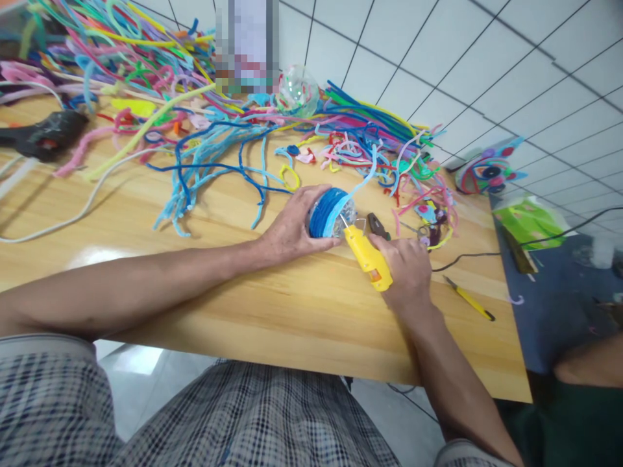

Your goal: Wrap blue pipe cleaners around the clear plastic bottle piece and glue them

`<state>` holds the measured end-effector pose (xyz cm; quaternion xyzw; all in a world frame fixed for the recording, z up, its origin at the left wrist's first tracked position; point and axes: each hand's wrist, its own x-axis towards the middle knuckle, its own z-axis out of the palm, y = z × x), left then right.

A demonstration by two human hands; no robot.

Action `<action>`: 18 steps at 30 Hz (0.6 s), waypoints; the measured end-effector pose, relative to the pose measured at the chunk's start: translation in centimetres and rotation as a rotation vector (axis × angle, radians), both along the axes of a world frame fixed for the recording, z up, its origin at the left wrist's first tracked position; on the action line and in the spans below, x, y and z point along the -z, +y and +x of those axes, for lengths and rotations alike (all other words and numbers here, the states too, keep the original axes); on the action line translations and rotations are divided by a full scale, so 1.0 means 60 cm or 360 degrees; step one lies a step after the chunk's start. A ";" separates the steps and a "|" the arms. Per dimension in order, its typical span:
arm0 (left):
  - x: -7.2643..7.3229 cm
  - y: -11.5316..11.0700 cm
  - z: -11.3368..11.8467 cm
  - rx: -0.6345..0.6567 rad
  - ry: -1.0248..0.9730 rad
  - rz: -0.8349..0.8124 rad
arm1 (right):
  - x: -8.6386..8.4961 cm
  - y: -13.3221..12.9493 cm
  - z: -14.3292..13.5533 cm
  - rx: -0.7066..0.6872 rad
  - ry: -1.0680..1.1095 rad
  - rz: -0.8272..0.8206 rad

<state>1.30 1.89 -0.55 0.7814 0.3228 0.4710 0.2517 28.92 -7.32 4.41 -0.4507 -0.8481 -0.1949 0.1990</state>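
My left hand [292, 224] is wrapped round a clear ball [348, 211] wound with dark blue and light blue pipe cleaner. From the ball's top a loose end of light blue pipe cleaner [367, 178] sticks up to the right. My right hand [406, 269] grips a yellow hot glue gun [367, 256], its nozzle pointing up and left at the ball's right side. Whether the nozzle touches the ball, I cannot tell. Just behind the gun lies a small dark-handled tool [378, 226], partly hidden by my right hand.
Pipe cleaners in many colours [204, 162] cover the back and left of the wooden table [292, 324]. A black glue gun [48, 135] lies far left, a clear ball [298, 91] behind. At right are a yellow craft knife [470, 298], a decorated face [489, 172] and another person's arm [591, 363].
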 end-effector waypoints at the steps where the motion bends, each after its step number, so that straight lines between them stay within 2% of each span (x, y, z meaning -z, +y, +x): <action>1: -0.001 0.000 0.000 -0.0004 0.0016 -0.0003 | 0.000 -0.001 0.000 0.0009 -0.0001 -0.0008; 10: -0.002 0.000 -0.001 -0.0029 0.0062 -0.0019 | -0.013 -0.002 -0.010 -0.0033 -0.0012 0.0043; 18: -0.002 0.000 -0.002 0.0011 -0.0005 -0.0036 | -0.004 -0.005 -0.004 0.0063 0.0006 -0.0050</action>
